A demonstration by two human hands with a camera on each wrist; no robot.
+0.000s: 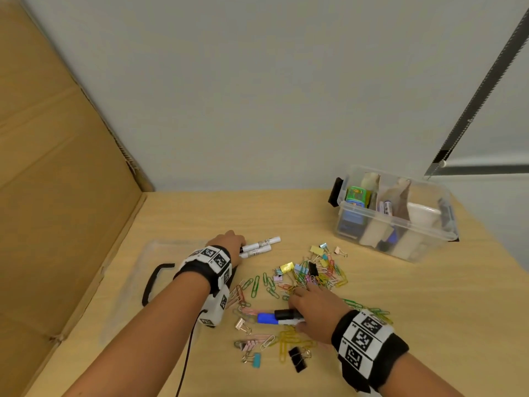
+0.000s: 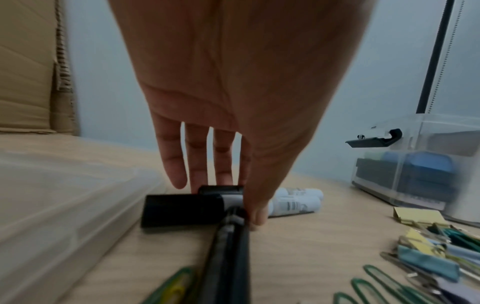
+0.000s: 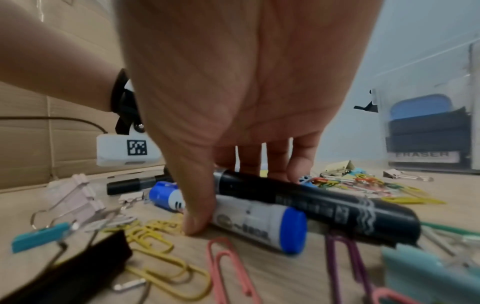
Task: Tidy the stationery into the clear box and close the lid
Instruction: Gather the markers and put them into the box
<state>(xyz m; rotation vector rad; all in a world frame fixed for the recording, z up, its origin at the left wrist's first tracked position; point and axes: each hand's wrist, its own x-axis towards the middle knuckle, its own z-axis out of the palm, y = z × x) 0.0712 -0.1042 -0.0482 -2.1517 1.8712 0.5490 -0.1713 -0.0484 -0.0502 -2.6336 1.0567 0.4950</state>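
Three white markers with black caps (image 1: 263, 244) (image 2: 296, 200) lie on the wooden table. My left hand (image 1: 236, 245) (image 2: 228, 201) reaches down over their capped ends, fingers behind and thumb in front, gripping them. My right hand (image 1: 297, 312) (image 3: 233, 197) grips a black marker (image 1: 286, 313) (image 3: 324, 203) and a blue-capped white marker (image 1: 267, 318) (image 3: 259, 222) together; both still lie on the table. The clear box (image 1: 400, 220) (image 2: 426, 164) stands open at the back right with stationery in it. Its clear lid (image 1: 171, 250) (image 2: 64, 195) lies flat at the left.
Coloured paper clips and binder clips (image 1: 317, 273) are scattered between and in front of my hands, including a black binder clip (image 1: 297, 358) near the front. A cardboard wall (image 1: 57, 167) stands along the left; a pale wall runs behind the table.
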